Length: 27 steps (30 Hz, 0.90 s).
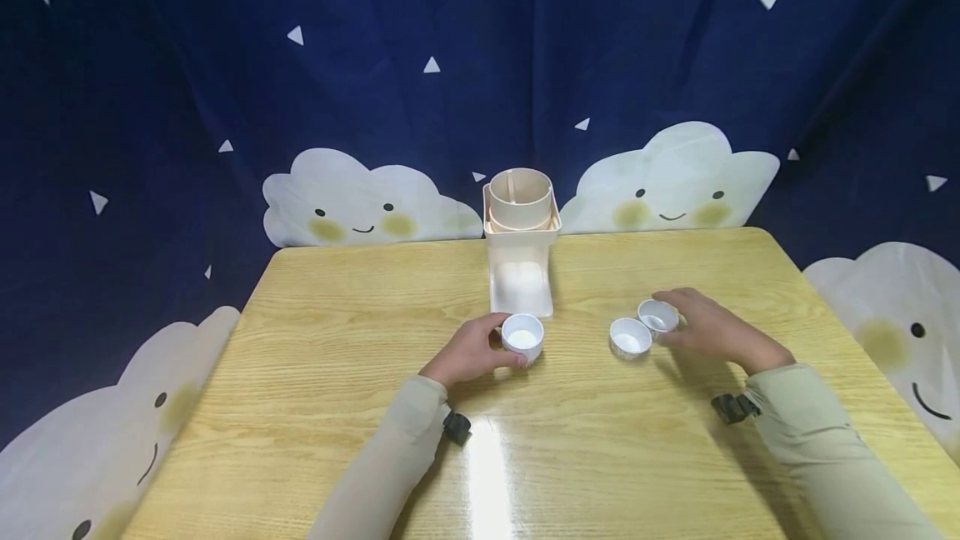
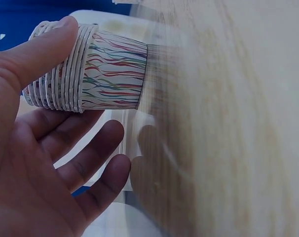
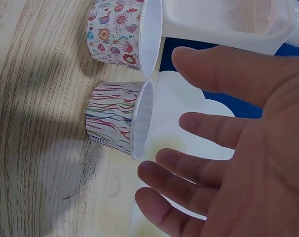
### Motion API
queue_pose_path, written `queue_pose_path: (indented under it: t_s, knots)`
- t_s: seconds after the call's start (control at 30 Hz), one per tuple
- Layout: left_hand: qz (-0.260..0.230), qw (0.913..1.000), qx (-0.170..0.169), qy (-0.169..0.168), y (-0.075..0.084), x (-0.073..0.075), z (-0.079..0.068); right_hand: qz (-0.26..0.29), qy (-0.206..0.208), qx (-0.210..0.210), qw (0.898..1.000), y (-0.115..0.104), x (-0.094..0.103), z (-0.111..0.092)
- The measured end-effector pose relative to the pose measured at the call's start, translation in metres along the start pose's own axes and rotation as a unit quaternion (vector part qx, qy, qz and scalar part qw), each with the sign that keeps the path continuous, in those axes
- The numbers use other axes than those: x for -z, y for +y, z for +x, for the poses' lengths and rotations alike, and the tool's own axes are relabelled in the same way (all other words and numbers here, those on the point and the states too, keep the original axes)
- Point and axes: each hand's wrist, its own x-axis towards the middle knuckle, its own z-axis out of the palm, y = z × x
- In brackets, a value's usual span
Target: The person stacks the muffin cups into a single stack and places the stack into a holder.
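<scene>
In the head view my left hand (image 1: pixel 472 350) holds a stack of small paper baking cups (image 1: pixel 522 338) just in front of the beige stand. Seen from the left wrist, thumb and forefinger grip the nested rims, and the lowest cup (image 2: pixel 119 74) has wavy coloured stripes; the other fingers hang loosely below. On the right, my right hand (image 1: pixel 708 327) is spread around a striped cup (image 3: pixel 110 117) that stands upright on the table. The right wrist view shows its fingers apart from the cup. A flower-patterned cup (image 3: pixel 115 33) stands beside the striped one.
A beige plastic stand (image 1: pixel 520 273) with a round cup-shaped top is at the table's back edge, middle. The wooden table (image 1: pixel 360 298) ends at a dark blue curtain (image 1: pixel 390 7) with white clouds. Light glares off the front middle.
</scene>
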Motion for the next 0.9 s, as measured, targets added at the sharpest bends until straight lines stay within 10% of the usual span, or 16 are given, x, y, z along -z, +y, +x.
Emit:
queue_pose_path:
  t_s: [0.9]
  knots:
    - [-0.002, 1.0, 0.001, 0.001, -0.001, 0.0, -0.002, -0.07, 0.014, -0.029, 0.997, 0.009, -0.001, 0.013]
